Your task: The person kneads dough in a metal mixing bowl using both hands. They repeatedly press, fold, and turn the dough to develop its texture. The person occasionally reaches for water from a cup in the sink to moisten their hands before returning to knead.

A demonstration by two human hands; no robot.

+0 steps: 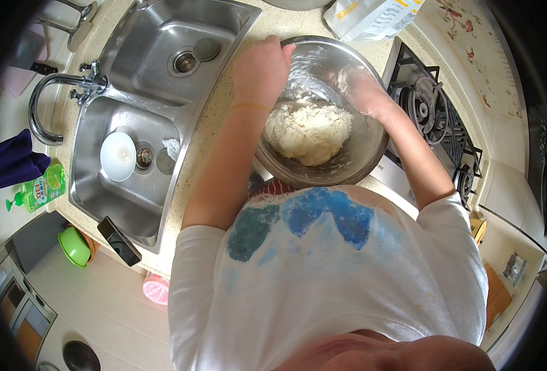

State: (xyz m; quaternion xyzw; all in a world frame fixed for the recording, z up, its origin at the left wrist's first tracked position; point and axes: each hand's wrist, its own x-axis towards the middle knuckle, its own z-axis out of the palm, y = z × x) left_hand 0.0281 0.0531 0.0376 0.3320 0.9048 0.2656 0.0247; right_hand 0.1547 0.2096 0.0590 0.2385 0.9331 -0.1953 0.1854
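A large lump of pale, rough dough [308, 132] lies in a stainless steel mixing bowl [347, 174], towards the side nearer my body. My left hand [260, 69] grips the bowl's far left rim, its thumb lying along the edge. Inside the bowl, on the right, is my right hand [359, 90], blurred and coated with flour or dough. It is beside and beyond the lump, and its fingers are too blurred to make out. Dry flour and dough smears cling to the inner wall.
To the left is a double steel sink [130, 213] with a white bowl [118, 156] and a curved faucet [41, 116]. A gas stove [424, 109] adjoins the right side. Beyond the mixing bowl stands a printed bag [373, 18]. A phone [119, 241] rests at the sink's near corner.
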